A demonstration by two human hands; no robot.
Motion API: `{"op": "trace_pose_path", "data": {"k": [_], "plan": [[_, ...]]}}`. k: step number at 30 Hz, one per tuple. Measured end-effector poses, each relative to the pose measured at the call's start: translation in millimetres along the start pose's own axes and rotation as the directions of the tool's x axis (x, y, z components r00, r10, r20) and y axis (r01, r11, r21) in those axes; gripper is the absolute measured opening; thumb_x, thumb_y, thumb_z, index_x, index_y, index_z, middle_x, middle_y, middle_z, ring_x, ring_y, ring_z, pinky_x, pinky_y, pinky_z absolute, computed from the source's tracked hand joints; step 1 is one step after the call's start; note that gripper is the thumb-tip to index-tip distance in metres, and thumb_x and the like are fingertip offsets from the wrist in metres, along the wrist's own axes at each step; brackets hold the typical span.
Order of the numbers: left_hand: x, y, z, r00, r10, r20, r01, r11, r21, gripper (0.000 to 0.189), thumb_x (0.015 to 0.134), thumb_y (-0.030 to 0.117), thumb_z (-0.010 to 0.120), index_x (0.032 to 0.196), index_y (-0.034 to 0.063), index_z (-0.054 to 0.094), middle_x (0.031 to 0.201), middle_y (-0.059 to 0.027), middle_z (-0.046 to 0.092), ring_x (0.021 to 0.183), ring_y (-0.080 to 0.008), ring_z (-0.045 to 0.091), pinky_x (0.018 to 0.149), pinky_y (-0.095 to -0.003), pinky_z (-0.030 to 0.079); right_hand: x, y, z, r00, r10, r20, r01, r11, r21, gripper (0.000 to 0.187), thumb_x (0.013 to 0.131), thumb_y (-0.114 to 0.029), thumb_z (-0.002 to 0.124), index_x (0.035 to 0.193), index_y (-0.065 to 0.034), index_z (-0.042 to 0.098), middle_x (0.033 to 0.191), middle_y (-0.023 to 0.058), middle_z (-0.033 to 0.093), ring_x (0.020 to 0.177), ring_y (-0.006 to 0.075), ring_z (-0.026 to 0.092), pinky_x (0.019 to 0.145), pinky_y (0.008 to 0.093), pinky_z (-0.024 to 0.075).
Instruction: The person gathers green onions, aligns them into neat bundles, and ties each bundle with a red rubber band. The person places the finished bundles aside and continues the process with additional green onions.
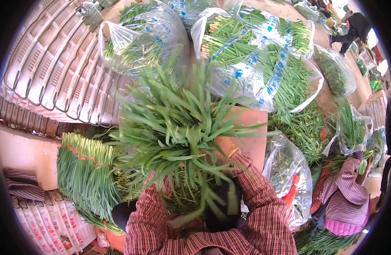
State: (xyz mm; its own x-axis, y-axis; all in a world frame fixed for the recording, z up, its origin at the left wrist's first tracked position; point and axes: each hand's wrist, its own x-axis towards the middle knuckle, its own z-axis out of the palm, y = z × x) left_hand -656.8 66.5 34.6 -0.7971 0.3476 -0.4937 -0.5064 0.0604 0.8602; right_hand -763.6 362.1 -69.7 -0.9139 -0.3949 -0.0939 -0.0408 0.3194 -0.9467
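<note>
A large bunch of long flat green leaves, apparently garlic chives (182,124), fans out before me, partly blurred. My right hand (225,146) is shut around its right side, near a pinkish board (251,127). The leaves cover my left hand; only the checked left sleeve reaches in under the bunch. At the left lies a thick bundle of chives (87,172) bound with orange-red ties, pale ends up. Cut leaves lie loose beneath my arms.
Stacked plastic crates (55,60) stand at upper left, more crates (52,223) at lower left. Clear bags of greens (256,54) lie ahead. A bag (286,159) with red ties (291,193) lies at my right. A person in a checked jacket (345,194) handles greens farther right.
</note>
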Motion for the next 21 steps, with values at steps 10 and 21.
{"op": "trace_pose_path", "data": {"k": [10, 21], "plan": [[6.7, 15.1, 8.6, 1.000, -0.026, 0.008, 0.025, 1.000, 0.013, 0.062, 0.093, 0.034, 0.081, 0.143, 0.0029, 0.063, 0.146, -0.0184, 0.062, 0.130, -0.0267, 0.062, 0.110, -0.0414, 0.052, -16.9, -35.4, -20.0, 0.993, 0.037, 0.109, -0.015, 0.980, -0.198, 0.068, 0.091, -0.055, 0.073, 0.138, -0.0062, 0.067, 0.125, 0.0213, 0.073, 0.116, 0.0377, 0.069, 0.103, 0.0494, 0.0532], [70.5, -24.7, 55.5, 0.910, 0.268, -0.317, -0.406, 0.738, -0.540, 0.106, 0.085, 0.064, 0.083, 0.164, 0.0096, 0.038, 0.164, -0.0101, 0.045, 0.152, -0.0264, 0.040, 0.125, -0.0459, 0.038, 0.4, -59.3, -9.6, 0.775, 0.545, 0.320, -0.522, 0.837, -0.163, 0.099, 0.085, -0.082, 0.070, 0.140, -0.0002, 0.065, 0.133, 0.0213, 0.071, 0.126, 0.0356, 0.066, 0.105, 0.0434, 0.0506]]}}
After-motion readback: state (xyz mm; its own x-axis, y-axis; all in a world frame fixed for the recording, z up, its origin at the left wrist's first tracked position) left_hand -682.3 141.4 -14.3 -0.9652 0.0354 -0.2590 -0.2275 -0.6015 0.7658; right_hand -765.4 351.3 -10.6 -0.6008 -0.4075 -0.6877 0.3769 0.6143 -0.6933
